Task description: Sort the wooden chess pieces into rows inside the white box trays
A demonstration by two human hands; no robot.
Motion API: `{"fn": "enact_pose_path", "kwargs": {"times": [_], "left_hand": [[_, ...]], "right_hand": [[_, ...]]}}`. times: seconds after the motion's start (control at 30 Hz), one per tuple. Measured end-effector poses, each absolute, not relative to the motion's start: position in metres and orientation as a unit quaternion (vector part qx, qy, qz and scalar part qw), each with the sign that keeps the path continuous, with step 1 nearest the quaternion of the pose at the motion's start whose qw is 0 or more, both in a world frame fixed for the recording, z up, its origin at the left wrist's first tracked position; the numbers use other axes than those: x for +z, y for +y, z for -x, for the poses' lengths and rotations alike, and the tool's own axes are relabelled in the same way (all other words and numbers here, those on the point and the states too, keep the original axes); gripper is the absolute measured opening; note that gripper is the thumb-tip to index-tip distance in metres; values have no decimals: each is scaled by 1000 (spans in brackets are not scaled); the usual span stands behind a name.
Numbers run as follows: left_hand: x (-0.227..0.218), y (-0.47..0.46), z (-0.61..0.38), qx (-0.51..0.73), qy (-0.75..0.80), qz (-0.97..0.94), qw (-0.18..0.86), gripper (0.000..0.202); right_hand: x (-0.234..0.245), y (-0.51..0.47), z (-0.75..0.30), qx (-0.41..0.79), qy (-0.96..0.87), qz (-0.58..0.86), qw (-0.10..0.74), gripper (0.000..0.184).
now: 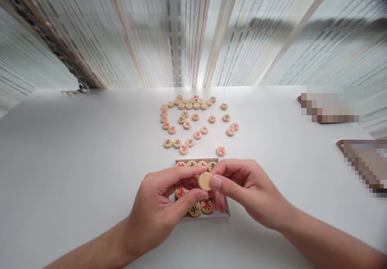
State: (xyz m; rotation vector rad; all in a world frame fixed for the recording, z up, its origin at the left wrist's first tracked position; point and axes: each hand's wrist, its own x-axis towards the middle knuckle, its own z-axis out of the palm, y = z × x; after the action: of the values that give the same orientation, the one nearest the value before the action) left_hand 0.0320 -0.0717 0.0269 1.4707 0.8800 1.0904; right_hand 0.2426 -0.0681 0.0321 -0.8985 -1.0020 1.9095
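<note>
Just above a shallow box [226,214], a round wooden xiangqi piece [204,181] shows its plain face to me. My left hand [165,198] holds it between thumb and index finger, from the left. From the right, my right hand [249,194] pinches the same piece with its thumb in front and fingers behind. Inside the box lie xiangqi pieces with red and black characters, among them a red piece [207,206] and a black piece [194,210] near the front. My hands hide much of the box's middle.
Many loose xiangqi pieces [189,142] lie beyond the box on the white table [90,160], some face up, others blank side up. Two brown-edged objects [320,118], partly pixelated, are at the right. A striped string curtain [196,31] hangs behind the table.
</note>
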Motion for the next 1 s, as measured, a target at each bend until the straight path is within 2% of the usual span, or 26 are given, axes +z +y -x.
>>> {"fn": "enact_pose_path", "kwargs": {"times": [0.17,0.53,0.67,0.87,1.0], "left_hand": [[29,-71,-33,456,364,-623,520,38],[24,-73,-31,431,320,-733,417,35],[30,-72,-33,395,317,-741,442,28],[32,-70,-32,423,309,-709,473,39],[29,-71,-30,439,328,-681,485,40]], "right_hand": [[32,-69,-241,770,-374,357,374,26],[31,-73,-240,747,-407,387,357,34],[33,-73,-240,750,-408,380,357,32],[35,-70,-242,758,-404,367,358,30],[33,-69,-244,771,-398,344,359,32]]}}
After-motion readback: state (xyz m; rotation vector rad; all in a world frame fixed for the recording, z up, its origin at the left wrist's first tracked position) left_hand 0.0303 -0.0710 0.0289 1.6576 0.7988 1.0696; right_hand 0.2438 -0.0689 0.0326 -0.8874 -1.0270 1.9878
